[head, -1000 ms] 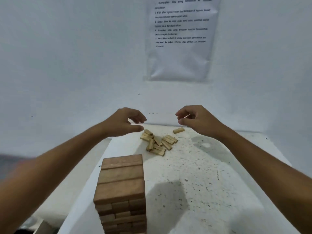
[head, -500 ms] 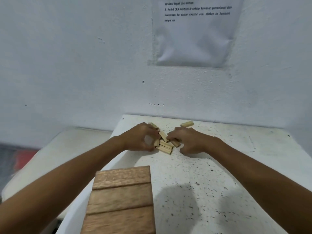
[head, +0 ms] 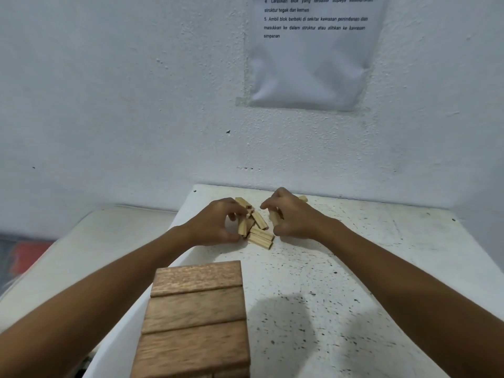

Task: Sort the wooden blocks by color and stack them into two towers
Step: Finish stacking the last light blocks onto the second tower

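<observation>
Head view: my left hand (head: 218, 223) pinches a pale block (head: 242, 227) from the far pile (head: 260, 236) on the worktop (head: 354, 268). My right hand (head: 289, 216) grips another (head: 275, 218), and the dark tower (head: 195, 320) stands near-left.

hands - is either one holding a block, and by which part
Left hand pinches a pale block by its ends. Right hand grips another; where cannot be told.

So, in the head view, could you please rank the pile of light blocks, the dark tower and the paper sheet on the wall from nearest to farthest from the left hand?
1. Pile of light blocks: touching the left hand, on its right.
2. Dark tower: near table edge, below the hand in the picture.
3. Paper sheet: high on the wall.
</observation>
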The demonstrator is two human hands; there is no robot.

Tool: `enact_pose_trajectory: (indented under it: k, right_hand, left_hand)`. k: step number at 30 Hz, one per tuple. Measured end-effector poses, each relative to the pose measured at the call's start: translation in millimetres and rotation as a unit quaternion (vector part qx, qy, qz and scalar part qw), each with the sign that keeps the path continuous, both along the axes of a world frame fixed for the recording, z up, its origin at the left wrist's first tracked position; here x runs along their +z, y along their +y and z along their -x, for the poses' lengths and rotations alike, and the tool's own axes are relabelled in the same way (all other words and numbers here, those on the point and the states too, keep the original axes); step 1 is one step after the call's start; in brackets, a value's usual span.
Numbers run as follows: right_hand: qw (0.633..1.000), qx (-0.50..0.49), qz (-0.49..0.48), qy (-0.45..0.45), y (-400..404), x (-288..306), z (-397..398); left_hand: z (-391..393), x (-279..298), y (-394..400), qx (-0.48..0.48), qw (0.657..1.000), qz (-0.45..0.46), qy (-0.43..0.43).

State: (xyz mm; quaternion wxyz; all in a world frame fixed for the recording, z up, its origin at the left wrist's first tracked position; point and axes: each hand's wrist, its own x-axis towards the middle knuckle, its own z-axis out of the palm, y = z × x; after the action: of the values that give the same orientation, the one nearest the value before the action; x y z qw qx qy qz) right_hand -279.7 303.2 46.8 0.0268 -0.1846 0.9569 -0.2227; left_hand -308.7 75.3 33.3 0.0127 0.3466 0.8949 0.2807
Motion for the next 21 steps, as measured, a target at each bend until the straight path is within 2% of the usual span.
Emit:
enact_pose_trajectory:
  k: [3, 12, 21]
  right_hand:
    - [1.000, -0.017, -0.008, -0.013, -8, 4, 11]
    - [0.991, -0.024, -0.125, -0.052, 2, -1, 21]
    - [0.989, -0.016, -0.127, -0.070, -2, -1, 21]
  left_hand:
    - [0, -3, -6, 0.012, 1.000, 0.001, -0.003]
    - [-4, -4, -18, 0.032, 0.999, -0.016, -0.015]
    - [-11, -6, -15, 0.021, 1.000, -0.010, -0.018]
